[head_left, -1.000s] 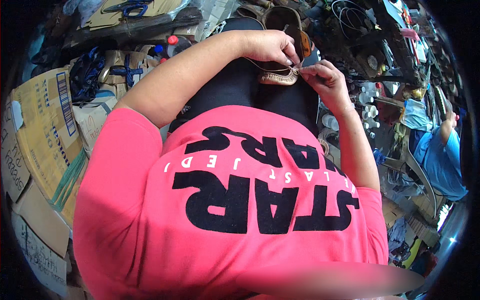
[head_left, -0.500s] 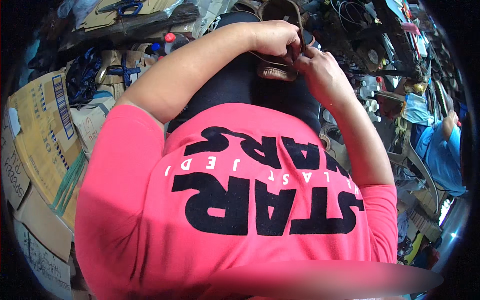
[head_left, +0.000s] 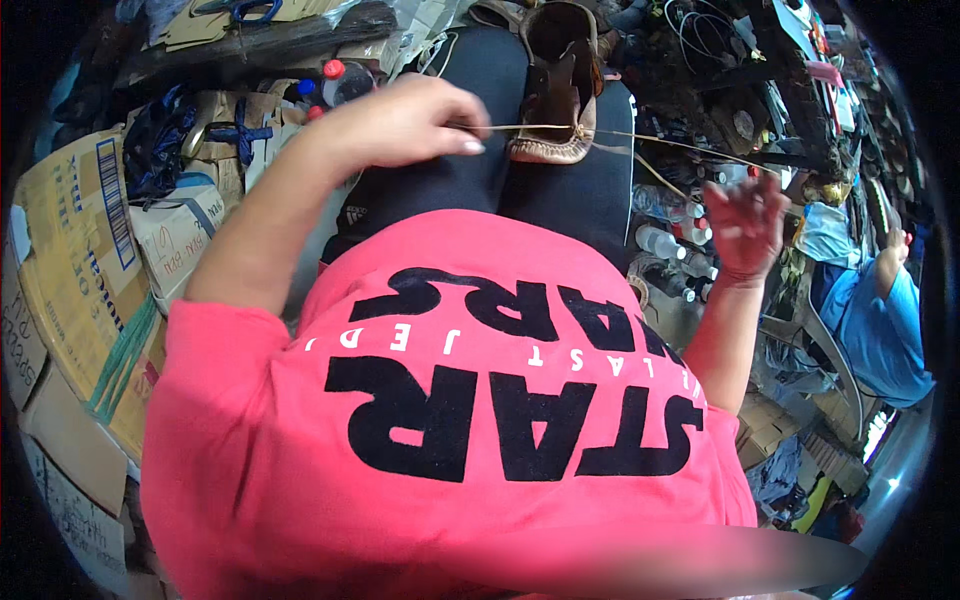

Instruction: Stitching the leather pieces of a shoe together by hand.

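A brown leather shoe (head_left: 556,92) lies sole-down on my lap, over my black trousers (head_left: 470,170). My left hand (head_left: 405,122) is just left of the shoe and pinches a thin pale thread (head_left: 530,127) that leads into the shoe's near edge. From the shoe the thread runs out to the right, stretched taut, to my right hand (head_left: 746,226). That hand is raised well off to the right of my knee, its fingers curled around the thread's end. My pink shirt (head_left: 480,420) fills the lower half of the view.
Cardboard boxes (head_left: 75,250) are stacked on my left. A clear bottle with a red cap (head_left: 340,80) and blue scissors (head_left: 240,10) lie ahead on the left. Small white bottles (head_left: 668,245) stand by my right knee. Another person in a blue shirt (head_left: 880,325) sits at the right.
Both hands were together at the shoe. Now my right hand has swung out to the right and down, drawing the thread tight, while my left hand has shifted a little left of the shoe.
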Demonstrator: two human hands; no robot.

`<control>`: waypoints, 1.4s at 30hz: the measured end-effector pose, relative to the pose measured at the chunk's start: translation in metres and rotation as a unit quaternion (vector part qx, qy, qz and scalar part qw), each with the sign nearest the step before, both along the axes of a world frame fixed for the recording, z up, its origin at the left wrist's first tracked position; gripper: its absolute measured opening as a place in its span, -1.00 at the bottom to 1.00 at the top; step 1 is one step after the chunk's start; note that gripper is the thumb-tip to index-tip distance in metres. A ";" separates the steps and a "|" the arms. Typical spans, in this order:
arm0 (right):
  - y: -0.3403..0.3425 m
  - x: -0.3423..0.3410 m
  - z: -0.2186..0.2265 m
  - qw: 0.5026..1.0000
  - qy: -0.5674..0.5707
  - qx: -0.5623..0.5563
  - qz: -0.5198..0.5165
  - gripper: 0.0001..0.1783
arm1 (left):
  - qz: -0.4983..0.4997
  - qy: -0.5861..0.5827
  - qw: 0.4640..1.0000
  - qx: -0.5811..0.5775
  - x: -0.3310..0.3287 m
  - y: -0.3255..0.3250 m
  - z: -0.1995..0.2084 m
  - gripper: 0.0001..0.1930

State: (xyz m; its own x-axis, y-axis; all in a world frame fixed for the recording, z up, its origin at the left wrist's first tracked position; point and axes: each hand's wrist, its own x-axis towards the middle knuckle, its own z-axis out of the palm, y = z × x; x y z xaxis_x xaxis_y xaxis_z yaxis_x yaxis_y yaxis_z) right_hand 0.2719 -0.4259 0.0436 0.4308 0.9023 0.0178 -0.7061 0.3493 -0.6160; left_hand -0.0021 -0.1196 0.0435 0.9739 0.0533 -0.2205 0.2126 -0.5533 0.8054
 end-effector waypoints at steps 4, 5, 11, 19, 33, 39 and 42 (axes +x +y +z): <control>-0.015 0.014 -0.005 0.916 -0.264 -0.283 -0.104 -0.69 | 0.143 0.047 0.988 0.026 0.003 0.034 0.006 -0.71; -0.022 0.029 -0.014 0.824 -0.392 -0.410 0.008 -0.70 | 0.155 -0.082 0.984 0.026 0.006 0.039 -0.005 -0.68; 0.014 -0.019 -0.058 0.586 -0.604 -0.535 0.073 -0.62 | -0.050 -0.184 0.648 -0.737 0.066 -0.002 -0.041 -0.59; -0.029 -0.027 -0.100 0.690 -0.547 -0.472 -0.041 -0.68 | 0.276 -0.074 0.690 -0.665 0.047 0.039 -0.041 -0.51; 0.103 -0.046 0.028 0.586 -0.751 -0.291 0.087 -0.71 | 0.065 -0.161 0.984 -0.025 0.115 -0.006 -0.048 -0.48; 0.113 -0.051 0.020 0.573 -0.752 -0.279 0.170 -0.77 | -0.037 -0.093 0.985 -0.141 0.126 -0.007 -0.051 -0.63; 0.105 -0.054 0.019 0.566 -0.756 -0.278 0.175 -0.79 | -0.023 -0.087 0.989 -0.116 0.121 -0.009 -0.045 -0.69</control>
